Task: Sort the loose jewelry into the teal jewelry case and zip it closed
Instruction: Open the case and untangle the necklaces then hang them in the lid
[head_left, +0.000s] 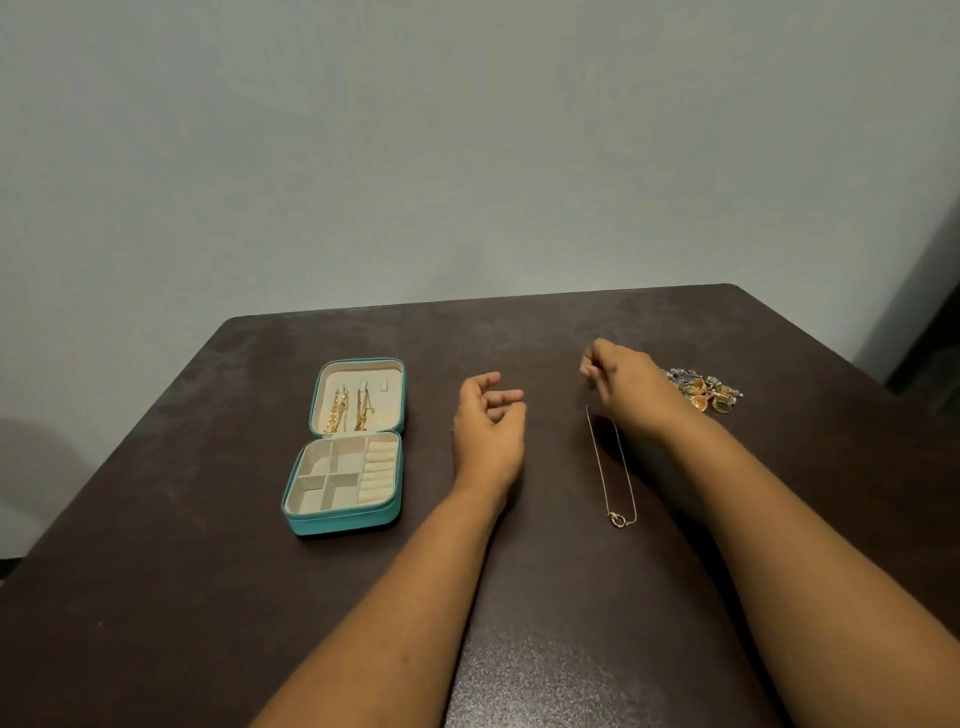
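Observation:
The teal jewelry case (340, 520) lies open flat on the left of the dark table. Its lid holds two gold chains (347, 410) on hooks; the base compartments and ring rolls look bare. My right hand (626, 387) pinches the top of a thin gold necklace (615, 467), whose chain hangs down to a ring pendant near the table. My left hand (488, 431) hovers between case and necklace, fingers loosely curled and holding nothing. A heap of loose jewelry (701, 389), gold and bluish pieces, lies just right of my right hand.
The dark brown table (156, 571) stands against a pale wall (467, 156). Its far edge runs just behind the case and the heap. A dark gap shows beyond the table's right corner.

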